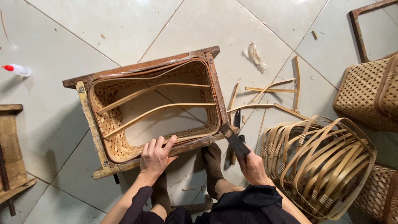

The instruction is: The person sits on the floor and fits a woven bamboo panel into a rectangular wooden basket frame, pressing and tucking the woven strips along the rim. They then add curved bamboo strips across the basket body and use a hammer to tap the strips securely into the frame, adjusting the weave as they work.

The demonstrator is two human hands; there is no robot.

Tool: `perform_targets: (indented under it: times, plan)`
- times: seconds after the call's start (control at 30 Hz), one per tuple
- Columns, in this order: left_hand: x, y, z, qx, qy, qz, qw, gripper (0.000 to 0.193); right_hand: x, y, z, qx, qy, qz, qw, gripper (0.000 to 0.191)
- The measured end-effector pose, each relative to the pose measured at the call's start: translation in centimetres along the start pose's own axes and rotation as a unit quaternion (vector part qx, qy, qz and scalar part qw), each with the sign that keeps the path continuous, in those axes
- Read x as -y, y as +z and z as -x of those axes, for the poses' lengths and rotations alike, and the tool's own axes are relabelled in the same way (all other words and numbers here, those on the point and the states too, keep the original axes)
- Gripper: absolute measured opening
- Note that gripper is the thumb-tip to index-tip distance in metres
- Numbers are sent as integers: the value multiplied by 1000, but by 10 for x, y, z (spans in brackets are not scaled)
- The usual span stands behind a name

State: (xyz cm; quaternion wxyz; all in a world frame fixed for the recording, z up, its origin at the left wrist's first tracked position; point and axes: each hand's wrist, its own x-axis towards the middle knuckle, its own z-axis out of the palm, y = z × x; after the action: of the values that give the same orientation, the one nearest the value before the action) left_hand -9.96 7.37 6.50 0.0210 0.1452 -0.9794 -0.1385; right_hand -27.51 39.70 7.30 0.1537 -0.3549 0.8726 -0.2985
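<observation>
We press our left hand, fingers spread flat, on the near rim of the woven basket set inside the wooden frame on the floor tiles. Our right hand grips a dark knife, blade touching the frame's right corner. Bamboo hoops crowd the right; open tiles lie beyond the frame.

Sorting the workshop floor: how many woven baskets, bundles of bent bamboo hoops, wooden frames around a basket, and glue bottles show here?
Woven baskets: 3
Hoop bundles: 1
Wooden frames around a basket: 1
Glue bottles: 1
Total: 6
</observation>
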Motion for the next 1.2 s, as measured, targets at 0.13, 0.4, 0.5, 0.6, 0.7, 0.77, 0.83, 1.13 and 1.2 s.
perform_targets:
  times: [0.13,0.4,0.5,0.6,0.7,0.77,0.83,1.13,1.2]
  plan:
    - [-1,2,2,-12,4,10,1000,82,-3,3,-3,23,-13,-16,1000,49]
    - [9,-17,-28,76,43,90,992,99,3,-11,-59,11,-21,-1,1000,46]
    - [18,-13,-69,12,234,25,972,129,8,-21,-97,10,-13,-20,1000,42]
    - [27,-6,-109,68,279,136,948,107,9,-23,-129,-17,-10,-32,999,43]
    - [52,-5,-155,-89,199,189,957,69,9,-16,-150,-68,-52,2,996,40]
    - [82,-7,-187,-140,120,99,978,85,8,-10,-159,-44,-29,10,999,35]
    - [102,-6,-200,-143,97,-46,984,87,8,-5,-167,32,46,-10,998,28]
    - [111,-2,-202,-95,71,-57,991,84,15,-6,-179,13,-32,42,999,27]
    - [111,-4,-205,-108,70,-50,990,81,14,-9,-188,84,53,41,994,21]
